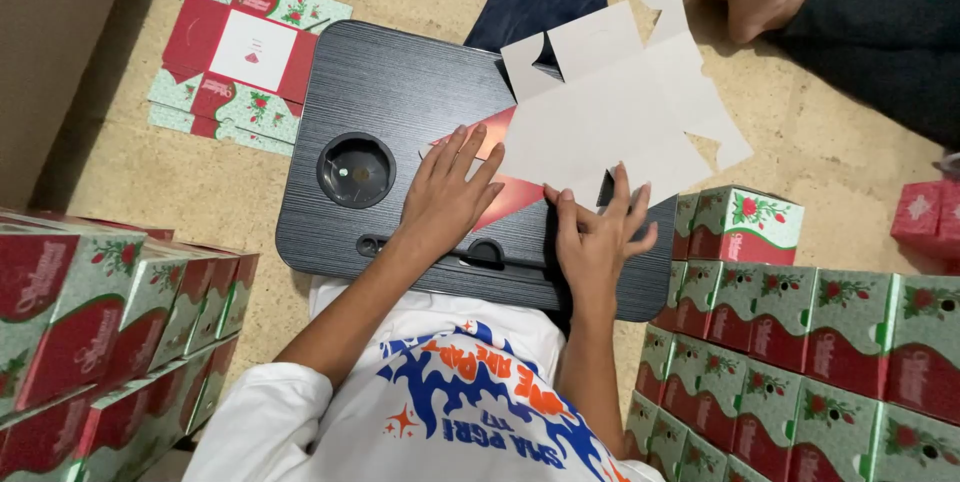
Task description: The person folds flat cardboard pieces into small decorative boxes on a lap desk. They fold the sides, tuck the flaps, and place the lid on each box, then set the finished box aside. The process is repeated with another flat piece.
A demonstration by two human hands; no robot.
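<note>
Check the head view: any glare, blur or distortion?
Head view: small glare spot on the round cup recess of the black lap desk; wide-angle bending of the stacked boxes at the edges; both hands, left and right, sharp; soft shadows.
</note>
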